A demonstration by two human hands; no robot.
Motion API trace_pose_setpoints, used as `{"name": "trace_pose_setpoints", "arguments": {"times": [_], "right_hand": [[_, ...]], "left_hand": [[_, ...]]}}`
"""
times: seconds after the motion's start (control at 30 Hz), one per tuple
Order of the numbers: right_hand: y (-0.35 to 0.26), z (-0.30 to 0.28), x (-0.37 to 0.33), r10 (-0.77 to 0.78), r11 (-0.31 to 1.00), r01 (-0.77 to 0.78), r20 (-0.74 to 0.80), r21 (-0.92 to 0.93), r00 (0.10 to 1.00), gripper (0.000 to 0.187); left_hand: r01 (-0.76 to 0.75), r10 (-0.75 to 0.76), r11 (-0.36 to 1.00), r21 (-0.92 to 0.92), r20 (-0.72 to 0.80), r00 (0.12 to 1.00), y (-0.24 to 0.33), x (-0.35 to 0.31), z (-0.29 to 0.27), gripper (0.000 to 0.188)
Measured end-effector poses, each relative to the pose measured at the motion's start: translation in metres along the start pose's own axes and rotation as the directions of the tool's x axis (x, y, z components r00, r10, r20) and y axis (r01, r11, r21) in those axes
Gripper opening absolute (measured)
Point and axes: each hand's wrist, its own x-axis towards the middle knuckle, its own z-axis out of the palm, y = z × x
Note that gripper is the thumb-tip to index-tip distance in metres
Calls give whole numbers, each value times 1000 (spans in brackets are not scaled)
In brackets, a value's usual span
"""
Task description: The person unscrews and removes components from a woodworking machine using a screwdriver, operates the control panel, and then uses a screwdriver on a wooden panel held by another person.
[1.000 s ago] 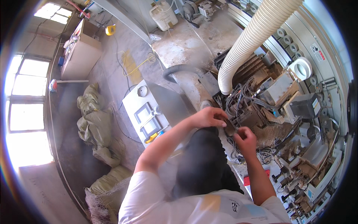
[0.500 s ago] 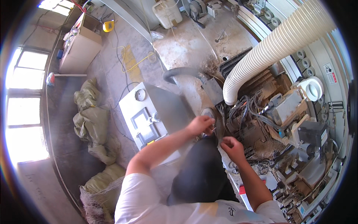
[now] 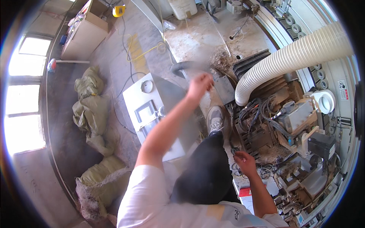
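Note:
My left hand (image 3: pixel 199 85) is lifted and blurred, out over the grey metal plate (image 3: pixel 224 89) beside the white cabinet (image 3: pixel 152 110); whether anything is in it is not visible. My right hand (image 3: pixel 245 163) hovers low over tangled black cables (image 3: pixel 258 114) and sawdust inside an open woodworking machine (image 3: pixel 300 125), fingers loosely apart with nothing seen in them. My grey shoe (image 3: pixel 215 119) and black trouser leg (image 3: pixel 207 171) are between the two hands.
A thick white ribbed hose (image 3: pixel 296 60) arches over the machine. A grey hose (image 3: pixel 182 66) and wood shavings (image 3: pixel 222 60) lie on the concrete floor. Filled green sacks (image 3: pixel 91 110) line the left side. A wooden cabinet (image 3: pixel 85 34) stands far left.
Both hands were together at the cables a second ago. My left hand has since swung up and away to the left, and my right hand has dropped lower over the machine.

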Motion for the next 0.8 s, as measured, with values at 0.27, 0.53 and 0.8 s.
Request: {"name": "trace_pose_setpoints", "arguments": {"times": [0.27,0.53,0.8], "right_hand": [[-14,-10,-16,16,964,4,76,-265,997,25],[20,-32,-3,-244,671,412,342,-616,908,24],[27,-50,11,-204,496,499,463,-711,863,25]], "left_hand": [[252,-271,951,-180,-88,959,-66,-203,10,28],[-33,177,909,416,-314,933,-65,-259,-46,24],[219,187,836,503,-638,747,-84,-279,-187,23]]}}
